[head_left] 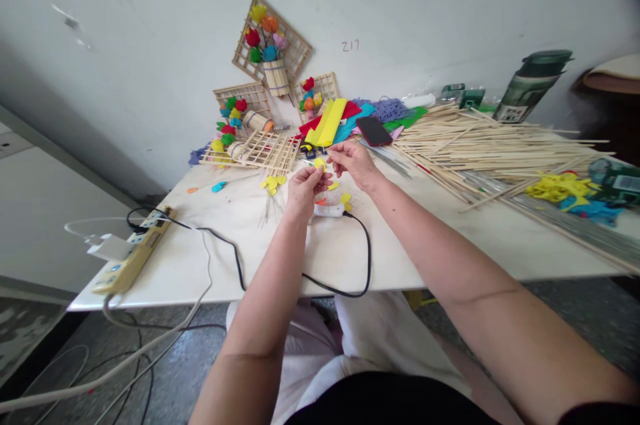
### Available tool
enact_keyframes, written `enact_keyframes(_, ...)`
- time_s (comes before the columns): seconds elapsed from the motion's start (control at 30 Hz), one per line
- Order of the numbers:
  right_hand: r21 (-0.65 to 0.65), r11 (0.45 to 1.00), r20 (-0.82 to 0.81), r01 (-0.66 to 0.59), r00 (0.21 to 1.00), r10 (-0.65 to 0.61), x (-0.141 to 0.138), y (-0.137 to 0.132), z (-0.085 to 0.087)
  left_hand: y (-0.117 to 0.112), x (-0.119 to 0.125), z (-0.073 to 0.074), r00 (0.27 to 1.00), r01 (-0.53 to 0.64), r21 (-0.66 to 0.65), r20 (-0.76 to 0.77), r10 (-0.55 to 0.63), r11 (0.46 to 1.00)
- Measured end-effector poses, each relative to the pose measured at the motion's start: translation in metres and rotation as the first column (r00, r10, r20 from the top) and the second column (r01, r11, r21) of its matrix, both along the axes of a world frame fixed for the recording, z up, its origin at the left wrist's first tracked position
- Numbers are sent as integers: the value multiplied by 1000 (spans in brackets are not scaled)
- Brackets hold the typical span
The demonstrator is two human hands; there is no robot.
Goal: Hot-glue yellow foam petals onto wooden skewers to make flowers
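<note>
Over the middle of the table, my left hand [304,191] pinches a small yellow petal [319,163] between thumb and fingertips. Close by on the right, my right hand [353,163] has its thumb and index finger pressed together beside the petal; whatever is between them is too small to make out. Below the hands lies a white glue gun [329,210] with a black cord, partly hidden by my left hand. Loose yellow petals [273,183] rest on thin wires to the left, and more yellow petals [346,200] lie to the right.
Stick lattices with colourful flowers [270,25] lean on the wall. Behind my hands are yellow paper [327,123] and a phone [374,131]. Wooden sticks [470,145] cover the right side, near a dark green bottle [533,86]. A power strip [135,251] sits at left, with cords trailing.
</note>
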State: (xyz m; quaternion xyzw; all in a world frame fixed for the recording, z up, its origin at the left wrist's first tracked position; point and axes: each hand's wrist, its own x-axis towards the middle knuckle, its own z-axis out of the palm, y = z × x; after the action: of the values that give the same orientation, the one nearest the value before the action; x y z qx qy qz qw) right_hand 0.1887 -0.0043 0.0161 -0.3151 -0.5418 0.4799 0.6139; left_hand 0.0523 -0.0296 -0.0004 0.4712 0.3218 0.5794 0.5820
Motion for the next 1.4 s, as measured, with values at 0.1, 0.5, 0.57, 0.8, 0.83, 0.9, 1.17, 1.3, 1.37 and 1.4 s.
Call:
enact_keyframes(0.1,-24,1000,61,-10,998,11,1,0,-1,2,-2,0,1000,-14,2,19,13,1000)
enact_keyframes(0.5,33,991,233,129,963,-133,-11,-7,0,3,-4,-1,998,-49,44,-40,51,998)
enact_keyframes(0.57,40,984,232,176,956,-180,-13,-6,-1,2,-4,-1,998,-43,53,-42,45,998)
enact_keyframes(0.8,150,949,231,277,924,-306,-15,-4,0,0,-4,4,998,-52,47,-15,53,998)
enact_keyframes(0.83,160,944,218,287,923,-317,-14,-4,2,0,-4,4,998,-55,46,-6,55,997)
enact_keyframes(0.9,181,939,169,291,932,-321,-13,-6,6,1,-5,5,999,-54,44,11,53,998)
enact_keyframes(1.17,130,990,255,61,963,-93,-4,-15,19,5,-13,5,998,-54,10,37,54,998)
enact_keyframes(1.3,31,997,414,-68,909,50,-4,-18,16,10,-18,4,996,-58,7,73,58,998)
enact_keyframes(1.37,4,995,455,-96,886,84,-5,-19,15,11,-20,4,994,-69,-2,87,69,998)
enact_keyframes(1.4,-4,995,469,-104,878,94,-5,-20,15,11,-20,5,993,-78,-7,87,78,997)
